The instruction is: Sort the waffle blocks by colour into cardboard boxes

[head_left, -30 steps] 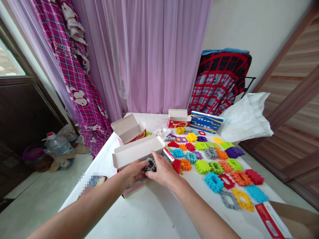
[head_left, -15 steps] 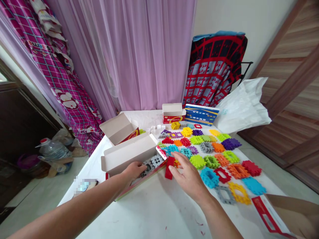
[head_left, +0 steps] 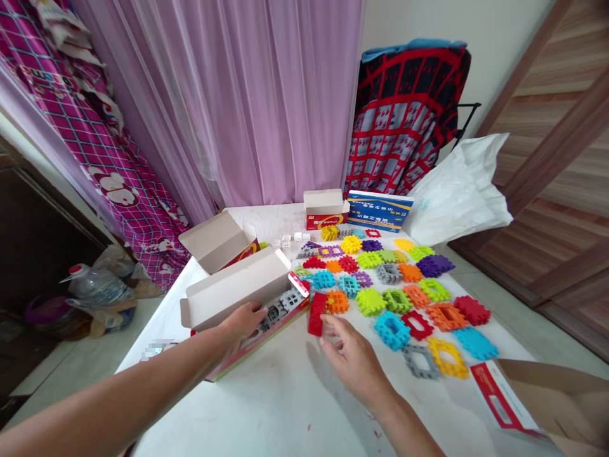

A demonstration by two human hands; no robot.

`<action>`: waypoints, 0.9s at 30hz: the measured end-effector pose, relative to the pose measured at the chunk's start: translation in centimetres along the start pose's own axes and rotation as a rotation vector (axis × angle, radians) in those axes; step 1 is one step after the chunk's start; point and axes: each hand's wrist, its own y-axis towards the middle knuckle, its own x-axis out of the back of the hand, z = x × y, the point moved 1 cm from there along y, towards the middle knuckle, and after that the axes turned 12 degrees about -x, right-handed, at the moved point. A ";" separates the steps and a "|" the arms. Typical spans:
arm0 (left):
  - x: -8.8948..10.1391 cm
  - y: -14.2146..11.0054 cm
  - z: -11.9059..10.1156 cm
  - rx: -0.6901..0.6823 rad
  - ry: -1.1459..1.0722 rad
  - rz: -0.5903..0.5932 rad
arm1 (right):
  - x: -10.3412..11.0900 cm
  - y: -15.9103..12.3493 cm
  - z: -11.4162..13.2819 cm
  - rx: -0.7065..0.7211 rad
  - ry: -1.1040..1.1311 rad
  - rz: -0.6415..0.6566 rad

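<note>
White tabletop (head_left: 266,412) stretches across bottom centre to the long box (head_left: 238,289). Near centre, the left hand (head_left: 245,320) reaches inside by grey pieces (head_left: 290,300), grip unclear; the right hand (head_left: 354,358), fingers parted, meets the red block (head_left: 316,315)'s right edge.

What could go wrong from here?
- The right hand is right by the red block; a nudge might push it into the orange piece close by.
- The left hand is at the grey pieces, close to the raised box lid; it could bump the lid.
- The flat blue piece lies near the table's right edge; a knock could send it off.
</note>
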 end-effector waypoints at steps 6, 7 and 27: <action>0.2 -0.9 0.0 0.048 -0.183 0.022 | -1.6 -1.6 0.8 0.000 -0.023 0.150; 0.1 -1.0 -0.1 0.045 -0.211 0.019 | -1.8 -1.7 0.9 0.010 -0.024 0.164; 3.1 -6.0 -2.5 -0.321 -0.010 -0.104 | 8.5 -5.8 -7.9 -0.226 -0.723 -0.475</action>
